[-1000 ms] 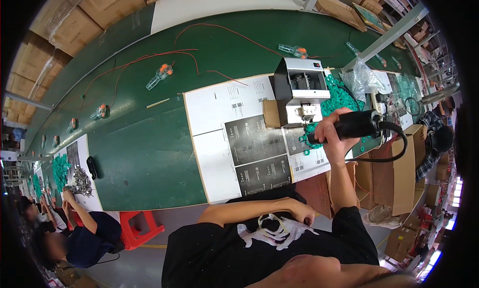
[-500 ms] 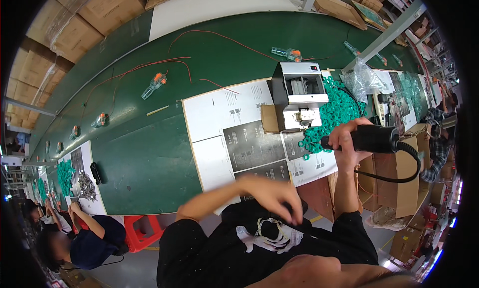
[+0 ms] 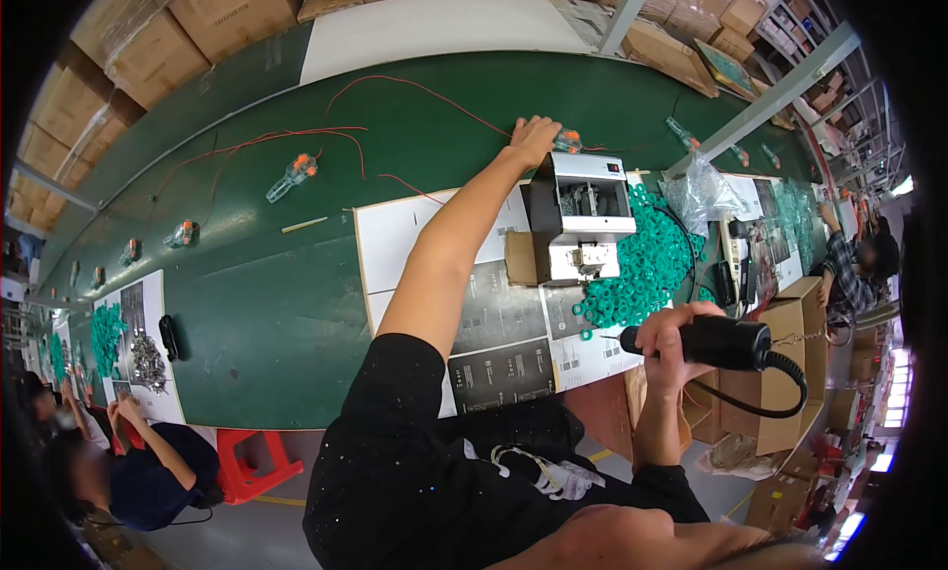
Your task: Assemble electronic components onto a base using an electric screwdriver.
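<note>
My left hand (image 3: 536,140) reaches far across the green table, behind the machine. Its fingers curl over a clear plastic piece with an orange part (image 3: 568,139), whose clear end is mostly hidden under the hand. In my right hand (image 3: 666,351), near the table's front edge, is a black electric screwdriver (image 3: 726,343) with a coiled cord; its thin tip points left. Between the hands stands a black and silver screw feeder (image 3: 585,214). A heap of green plastic rings (image 3: 647,259) lies along its right side.
Printed sheets (image 3: 499,377) cover the table (image 3: 267,343) under the feeder. Similar clear and orange pieces (image 3: 293,177) and red wires lie leftward. A plastic bag (image 3: 703,195) and an open cardboard box (image 3: 790,358) are at right. Other people work at both ends; a red stool (image 3: 259,471) stands left.
My left hand has swung from in front of my body out over the table to the clear and orange piece. My right hand still holds the screwdriver, slightly lower in view.
</note>
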A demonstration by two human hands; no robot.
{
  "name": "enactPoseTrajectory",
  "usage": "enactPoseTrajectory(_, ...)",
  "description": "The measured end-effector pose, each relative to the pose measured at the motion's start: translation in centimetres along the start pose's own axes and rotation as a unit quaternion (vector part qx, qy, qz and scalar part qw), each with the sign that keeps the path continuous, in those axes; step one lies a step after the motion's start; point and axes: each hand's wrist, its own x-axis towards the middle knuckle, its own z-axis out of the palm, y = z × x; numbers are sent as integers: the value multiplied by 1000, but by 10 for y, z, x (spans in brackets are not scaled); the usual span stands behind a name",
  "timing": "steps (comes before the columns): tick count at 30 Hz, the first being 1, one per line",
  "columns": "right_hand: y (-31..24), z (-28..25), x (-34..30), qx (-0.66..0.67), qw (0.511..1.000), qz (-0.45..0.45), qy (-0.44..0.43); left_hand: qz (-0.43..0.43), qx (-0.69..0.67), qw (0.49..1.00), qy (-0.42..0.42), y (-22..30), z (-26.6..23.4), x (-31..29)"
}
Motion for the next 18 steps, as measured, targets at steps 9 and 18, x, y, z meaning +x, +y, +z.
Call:
enactPoseTrajectory(9,4,-17,-11,-8,1000,1,8,-31,86,995,26,14,-68,-78)
enactPoseTrajectory(18,49,25,-16,55,996,30,-62,-144,-102,980,96,100,-114,-397)
